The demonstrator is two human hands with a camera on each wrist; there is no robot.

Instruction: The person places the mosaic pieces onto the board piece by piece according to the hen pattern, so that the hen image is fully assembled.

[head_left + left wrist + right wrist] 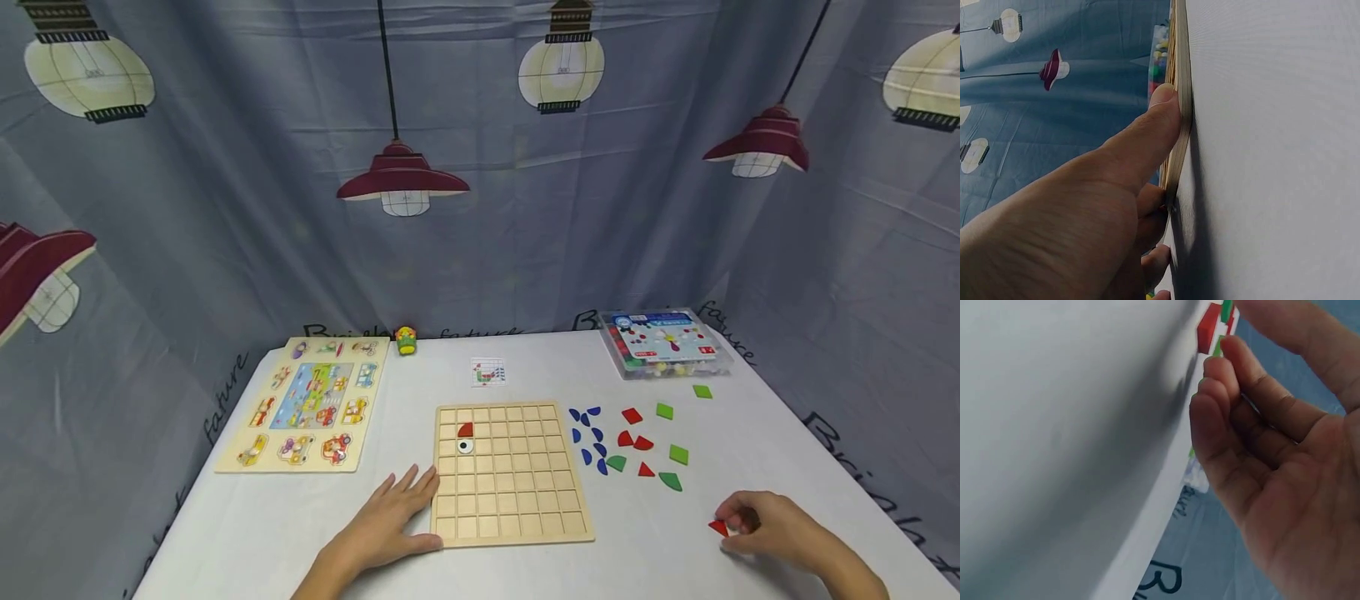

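Observation:
My left hand (392,517) rests at the left edge of a wooden grid board (515,546), its thumb against the board's side in the left wrist view. The board holds a red quarter-round piece (466,430) and, just below it, a white tile with a black dot (465,446). Near the table's right front, my right hand (772,529) is beside a red triangular piece (717,527). In the right wrist view, a gap shows between thumb and bent fingers, with the red piece (1209,328) just beyond the fingertips.
Right of the board lie several blue half-round pieces (587,456), red pieces (632,416) and green pieces (678,454). A clear plastic box (663,367) stands behind them. A small pattern card (488,372), a toy figure (406,340) and a picture puzzle board (243,425) are further off.

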